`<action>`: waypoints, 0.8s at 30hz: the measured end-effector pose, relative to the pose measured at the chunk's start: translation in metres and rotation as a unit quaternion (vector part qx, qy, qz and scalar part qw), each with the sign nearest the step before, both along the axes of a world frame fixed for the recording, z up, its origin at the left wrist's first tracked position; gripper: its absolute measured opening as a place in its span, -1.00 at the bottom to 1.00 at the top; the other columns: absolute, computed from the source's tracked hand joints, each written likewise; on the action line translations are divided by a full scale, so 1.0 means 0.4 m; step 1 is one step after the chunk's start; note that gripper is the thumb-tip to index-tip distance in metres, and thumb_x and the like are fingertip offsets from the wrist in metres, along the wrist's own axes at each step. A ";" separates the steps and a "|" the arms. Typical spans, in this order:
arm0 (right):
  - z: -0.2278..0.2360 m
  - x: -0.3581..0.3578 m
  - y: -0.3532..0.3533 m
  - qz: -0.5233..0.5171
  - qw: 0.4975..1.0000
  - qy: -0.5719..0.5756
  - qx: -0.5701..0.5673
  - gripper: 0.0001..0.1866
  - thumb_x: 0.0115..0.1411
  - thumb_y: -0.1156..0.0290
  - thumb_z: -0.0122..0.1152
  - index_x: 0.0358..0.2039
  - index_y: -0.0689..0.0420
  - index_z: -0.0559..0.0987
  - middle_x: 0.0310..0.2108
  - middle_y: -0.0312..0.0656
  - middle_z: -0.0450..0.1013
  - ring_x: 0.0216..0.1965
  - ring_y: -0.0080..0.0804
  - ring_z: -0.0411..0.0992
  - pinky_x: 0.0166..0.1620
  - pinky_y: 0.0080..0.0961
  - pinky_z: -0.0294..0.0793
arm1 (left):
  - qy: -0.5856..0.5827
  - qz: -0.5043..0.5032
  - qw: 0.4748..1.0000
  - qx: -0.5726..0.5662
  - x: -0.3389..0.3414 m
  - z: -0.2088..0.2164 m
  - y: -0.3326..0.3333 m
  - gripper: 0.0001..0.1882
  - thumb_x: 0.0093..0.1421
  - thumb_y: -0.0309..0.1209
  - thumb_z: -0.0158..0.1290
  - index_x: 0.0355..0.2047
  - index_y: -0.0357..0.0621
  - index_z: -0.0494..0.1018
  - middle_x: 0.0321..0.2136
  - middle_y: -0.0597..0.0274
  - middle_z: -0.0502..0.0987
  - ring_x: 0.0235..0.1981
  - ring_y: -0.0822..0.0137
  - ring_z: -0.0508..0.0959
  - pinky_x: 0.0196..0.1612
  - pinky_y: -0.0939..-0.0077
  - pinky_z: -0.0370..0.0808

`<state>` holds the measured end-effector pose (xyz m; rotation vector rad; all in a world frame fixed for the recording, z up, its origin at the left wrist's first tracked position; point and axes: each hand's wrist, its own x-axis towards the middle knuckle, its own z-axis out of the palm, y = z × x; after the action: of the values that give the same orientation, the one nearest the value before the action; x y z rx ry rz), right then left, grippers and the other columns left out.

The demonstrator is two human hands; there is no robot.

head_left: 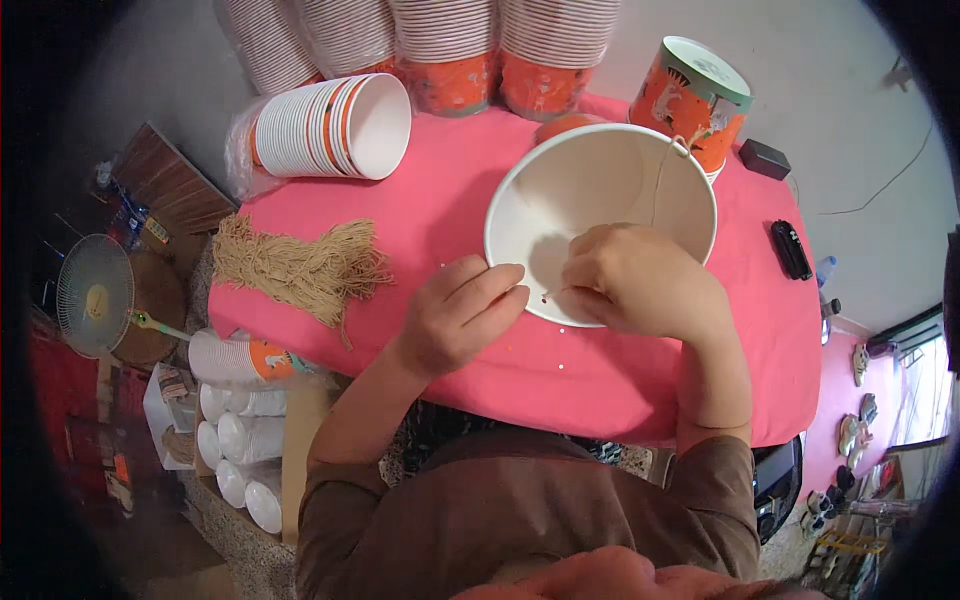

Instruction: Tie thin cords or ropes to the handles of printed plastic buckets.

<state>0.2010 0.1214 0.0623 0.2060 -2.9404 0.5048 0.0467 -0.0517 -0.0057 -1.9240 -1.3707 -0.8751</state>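
Note:
A large white-lined paper bucket lies tilted on the pink-covered table, its open mouth toward me. Beige string is looped and knotted at the far right of its rim and hangs down inside toward my right hand. My right hand reaches over the near rim, fingers closed in a pinch on the string by a small dark hole in the near wall. My left hand grips the rim at the near left, thumb and fingers closed on it. A thick bundle of cut beige strings lies to the left.
Wrapped stacks of buckets stand along the back; another stack lies on its side. An orange upside-down bucket, a black box and a black object sit right. A carton of wrapped white cups and a fan are left.

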 end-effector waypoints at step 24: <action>-0.003 0.012 -0.033 -0.024 0.994 0.063 0.089 -0.87 -0.12 0.49 0.16 -0.70 0.16 0.41 -0.59 -0.15 0.35 -0.44 -0.12 0.40 -0.35 -0.23 0.40 | 0.014 -0.021 0.999 -0.030 0.009 0.036 0.004 -0.80 -0.09 -0.49 0.08 -0.38 -0.20 0.49 -0.25 0.19 0.48 -0.24 0.24 0.48 -0.13 0.34 0.52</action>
<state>0.2058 0.1080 0.0612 0.1810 -2.8570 0.2140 0.0502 -0.0501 0.0088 -2.0100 -1.3596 -0.8316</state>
